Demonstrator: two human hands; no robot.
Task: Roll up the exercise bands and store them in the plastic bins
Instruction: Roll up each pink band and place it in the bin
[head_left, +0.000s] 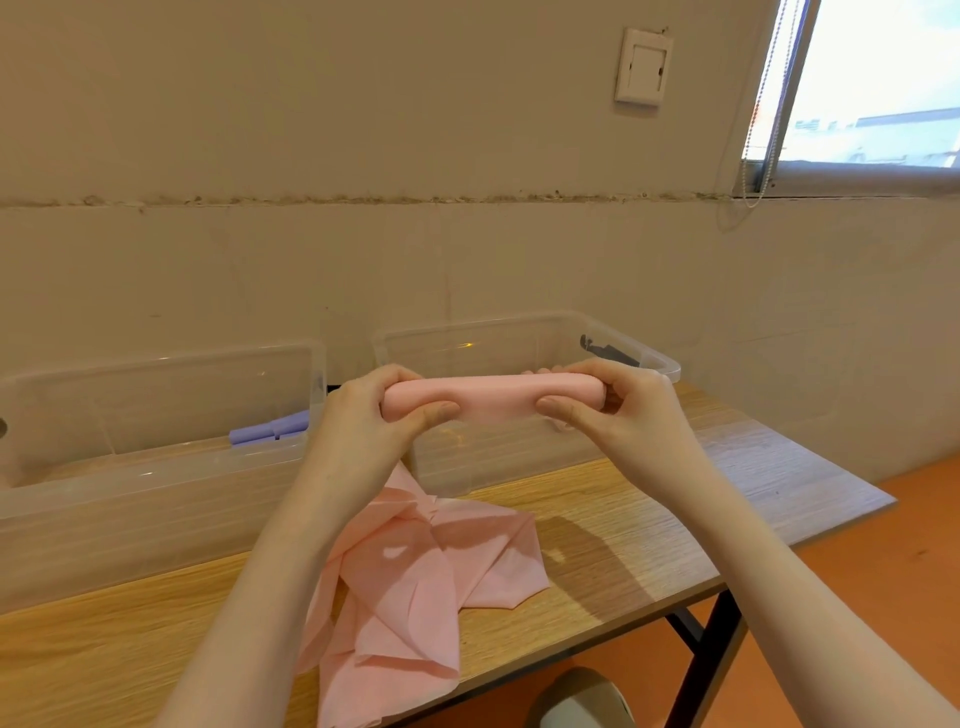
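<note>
The left hand (382, 410) and right hand (610, 408) are each gripping an end of the half-rolled pink stretchy exercise band (493, 397), thumbs pressing to keep the coil tight. It is hovering before the right clear plastic bin (660, 361), its loose tail trailing onto the wooden worktop (623, 519). A rolled lilac band (270, 428) is lying in the left clear plastic bin (156, 364).

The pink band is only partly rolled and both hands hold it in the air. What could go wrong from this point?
1. The unrolled tail lies crumpled on the table, so creases may roll in and the pink roll may turn uneven.
2. The left hand and right hand grip only the ends; the middle could loosen.
</note>
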